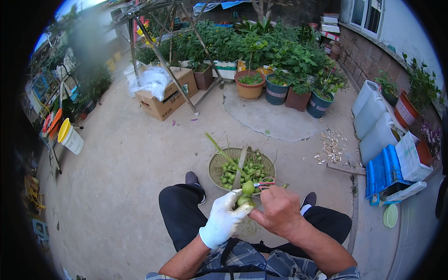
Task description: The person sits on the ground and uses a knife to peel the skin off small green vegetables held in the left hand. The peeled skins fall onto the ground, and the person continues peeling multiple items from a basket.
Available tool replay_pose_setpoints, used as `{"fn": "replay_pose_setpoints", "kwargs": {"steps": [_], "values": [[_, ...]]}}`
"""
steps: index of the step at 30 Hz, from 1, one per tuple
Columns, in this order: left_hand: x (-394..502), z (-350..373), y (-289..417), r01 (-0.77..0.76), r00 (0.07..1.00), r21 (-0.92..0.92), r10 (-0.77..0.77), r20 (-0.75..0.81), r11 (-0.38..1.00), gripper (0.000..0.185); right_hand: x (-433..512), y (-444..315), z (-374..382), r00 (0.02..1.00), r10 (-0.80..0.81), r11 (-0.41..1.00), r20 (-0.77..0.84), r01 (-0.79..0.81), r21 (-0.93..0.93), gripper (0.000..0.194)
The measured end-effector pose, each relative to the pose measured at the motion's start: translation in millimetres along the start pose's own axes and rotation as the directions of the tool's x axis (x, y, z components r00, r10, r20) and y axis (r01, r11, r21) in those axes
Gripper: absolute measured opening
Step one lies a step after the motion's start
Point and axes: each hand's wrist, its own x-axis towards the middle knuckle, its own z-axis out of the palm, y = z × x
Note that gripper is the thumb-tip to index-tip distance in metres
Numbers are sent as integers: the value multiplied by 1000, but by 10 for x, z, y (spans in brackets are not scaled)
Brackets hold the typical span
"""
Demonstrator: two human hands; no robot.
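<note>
My left hand (pixel 225 213), in a white knitted glove with stained fingertips, grips a lower green fruit (pixel 244 200). Just above the fingers is another round green fruit (pixel 248 188). A long green stalk (pixel 224 154) slants up and left from it across the basket. My bare right hand (pixel 280 210) has curled fingers, and its thumb touches the lower fruit; what its fingers hold is hidden. Beside its knuckles are red-handled scissors (pixel 265 182); whether the hand touches them is unclear. A woven basket (pixel 214 168) with an arched handle (pixel 241 166) contains many small green fruits (pixel 229 175).
The basket stands on concrete between my feet. Peanut shells (pixel 332 145) lie scattered right, near plastic jugs (pixel 376 134) and a blue crate (pixel 385 171). Potted plants (pixel 250 85), a cardboard box (pixel 168 92) and a metal frame (pixel 164 64) are ahead. A white bucket (pixel 72 140) stands left.
</note>
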Motion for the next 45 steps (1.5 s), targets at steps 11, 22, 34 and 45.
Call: {"fn": "replay_pose_setpoints", "kwargs": {"steps": [11, 22, 34, 45], "values": [[-20, -29, -23, 143, 987, -236, -122, 103, 961, 42, 20, -11, -71, 993, 117, 982, -13, -114, 149, 43], [-5, -2, 26, 65, 998, -272, -56, 41, 960, 42, 6, -103, -107, 999, -23, 999, -46, 25, 37, 45], [-4, -8, -12, 80, 996, -182, -72, 49, 980, 46, -67, -61, -66, 1000, 8, 998, 14, -8, 54, 47], [18, -56, 59, 15, 1000, 22, -15, -2, 1000, 44, 46, -23, -60, 1000, -5, 1000, -25, 5, -21, 51]]}}
